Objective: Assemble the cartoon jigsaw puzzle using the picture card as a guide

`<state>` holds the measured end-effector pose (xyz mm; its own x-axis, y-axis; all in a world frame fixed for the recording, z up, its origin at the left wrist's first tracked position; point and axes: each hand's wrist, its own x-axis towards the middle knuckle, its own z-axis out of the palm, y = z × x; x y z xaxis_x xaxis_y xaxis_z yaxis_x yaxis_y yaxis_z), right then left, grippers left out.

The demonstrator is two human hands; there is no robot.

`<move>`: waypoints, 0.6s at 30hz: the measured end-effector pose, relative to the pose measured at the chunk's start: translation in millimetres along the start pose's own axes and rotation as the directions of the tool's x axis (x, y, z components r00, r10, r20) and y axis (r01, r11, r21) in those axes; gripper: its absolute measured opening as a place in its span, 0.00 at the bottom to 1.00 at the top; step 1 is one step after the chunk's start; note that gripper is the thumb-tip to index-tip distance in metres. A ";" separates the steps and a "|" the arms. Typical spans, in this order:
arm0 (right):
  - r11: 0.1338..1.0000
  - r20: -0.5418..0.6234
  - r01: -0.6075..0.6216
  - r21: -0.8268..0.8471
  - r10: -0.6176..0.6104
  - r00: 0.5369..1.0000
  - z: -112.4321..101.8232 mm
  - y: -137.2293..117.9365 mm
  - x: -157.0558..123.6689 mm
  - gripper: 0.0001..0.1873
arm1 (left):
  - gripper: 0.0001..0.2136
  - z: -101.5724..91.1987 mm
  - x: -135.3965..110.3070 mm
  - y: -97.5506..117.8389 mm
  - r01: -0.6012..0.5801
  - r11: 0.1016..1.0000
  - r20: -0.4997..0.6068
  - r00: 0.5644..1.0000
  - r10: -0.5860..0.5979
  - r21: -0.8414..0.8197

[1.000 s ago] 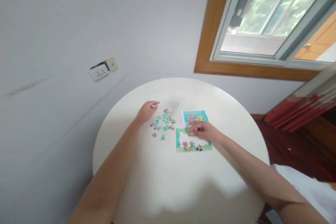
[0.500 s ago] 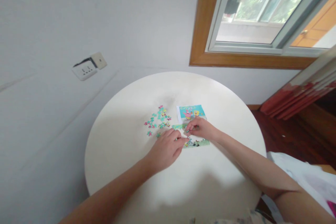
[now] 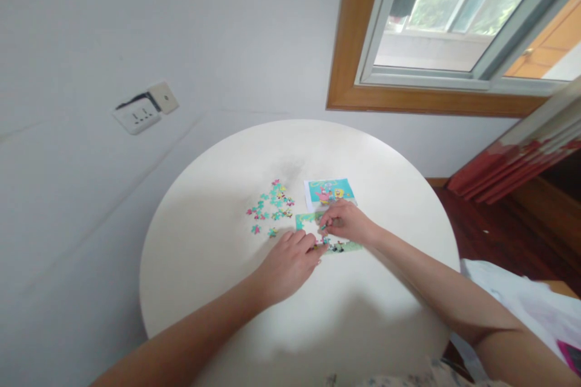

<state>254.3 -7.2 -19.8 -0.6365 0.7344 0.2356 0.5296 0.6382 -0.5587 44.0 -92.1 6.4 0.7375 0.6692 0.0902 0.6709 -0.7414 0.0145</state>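
My right grip [image 3: 347,222] is pinched together over the upper middle of the puzzle board [image 3: 299,221], thumb and forefinger closed on what looks like a small puzzle piece [image 3: 322,228]; most of it is hidden by my fingers. That hand has stayed over the board. What has changed is my left grip [image 3: 290,263]: a second ago it was out beyond the loose pieces, and now it rests on the board's lower left, forefinger reaching toward the filled strip along the bottom. Whether it is clamped on anything I cannot tell. I take it that both hands are now on one spot, the left probably steadying or nudging the fitted pieces while the right works its own. The middle of the board shows white, so much seems unfilled.

To the left lie the loose pieces [image 3: 274,199], two of them nearer me. Just behind the board is a picture card [image 3: 330,190] with a pink and a yellow cartoon figure; pale lettering seems to run along its top, too small to read. I can make out no brand anywhere on the counter [image 3: 204,254].
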 end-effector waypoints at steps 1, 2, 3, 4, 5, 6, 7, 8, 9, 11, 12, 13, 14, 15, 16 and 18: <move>1.000 -0.011 0.016 -0.023 -0.016 1.000 1.2 1.7 -0.3 0.06 | 0.11 0.1 0.0 -0.3 0.000 1.000 0.002 1.000 0.000 -0.009; 0.999 -0.023 0.027 -0.044 -0.028 0.999 2.2 3.1 -0.5 0.08 | 0.11 0.2 0.0 -0.7 -0.001 1.000 0.004 1.000 0.001 -0.019; 0.998 -0.033 0.034 -0.059 -0.036 0.999 2.8 4.0 -0.7 0.10 | 0.11 0.4 0.0 -1.0 -0.001 1.000 0.007 1.000 0.002 -0.026; 0.997 -0.041 0.040 -0.065 -0.042 0.998 2.8 4.2 -0.9 0.11 | 0.11 0.6 -0.2 -1.4 0.000 1.000 0.009 1.000 0.000 -0.031; 0.997 -0.046 0.045 -0.059 -0.048 0.998 2.1 4.0 -1.0 0.11 | 0.12 0.8 -0.3 -1.7 0.001 0.999 0.011 1.000 -0.001 -0.036; 0.998 -0.052 0.047 -0.045 -0.050 0.997 0.5 3.5 -1.0 0.11 | 0.12 1.1 -0.5 -1.9 0.002 0.999 0.014 1.000 -0.002 -0.041; 0.999 -0.060 0.046 -0.026 -0.048 0.997 -1.9 2.8 -1.0 0.09 | 0.12 1.4 -0.7 -2.0 0.004 0.999 0.015 1.000 -0.003 -0.046; 0.999 -0.066 0.042 -0.007 -0.043 0.997 -5.0 2.4 -1.0 0.07 | 0.12 1.7 -0.9 -2.1 0.004 0.999 0.017 1.000 -0.003 -0.050; 0.999 -0.070 0.036 0.007 -0.036 0.997 -8.6 2.3 -1.1 0.06 | 0.12 1.9 -1.0 -2.1 0.004 0.999 0.016 1.000 -0.003 -0.054; 1.000 -0.062 0.025 0.002 -0.024 0.998 -15.8 3.9 -1.9 0.06 | 0.12 2.1 -1.0 -2.1 0.003 0.998 0.016 1.000 -0.002 -0.062; 1.000 -0.050 0.022 -0.014 -0.023 0.998 -18.8 5.3 -2.5 0.06 | 0.12 2.2 -1.0 -2.1 0.002 0.998 0.015 1.000 -0.001 -0.066; 0.999 -0.031 0.024 -0.033 -0.025 0.999 -21.1 7.0 -3.2 0.06 | 0.13 2.2 -0.9 -2.1 0.002 0.998 0.014 1.000 -0.001 -0.070; 0.998 -0.010 0.027 -0.051 -0.027 1.000 -22.6 8.5 -3.9 0.05 | 0.13 2.2 -0.8 -2.1 0.002 0.997 0.013 1.000 -0.001 -0.075; 0.997 0.010 0.032 -0.064 -0.031 0.999 -23.2 9.8 -4.5 0.04 | 0.13 2.2 -0.7 -2.2 0.001 0.997 0.014 1.000 0.000 -0.081; 0.997 0.026 0.038 -0.071 -0.036 0.999 -23.1 10.6 -5.0 0.04 | 0.13 2.3 -0.6 -2.3 0.002 0.996 0.014 1.000 -0.001 -0.086; 0.996 0.047 0.054 -0.066 -0.051 0.998 -21.1 10.8 -5.2 0.05 | 0.13 2.5 -0.4 -2.6 0.006 0.995 0.012 1.000 -0.005 -0.095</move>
<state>275.1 0.7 -10.2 -0.6883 0.6892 0.2264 0.5304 0.6910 -0.4911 42.1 -90.3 3.8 0.7349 0.6736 0.0786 0.6652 -0.7386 0.1097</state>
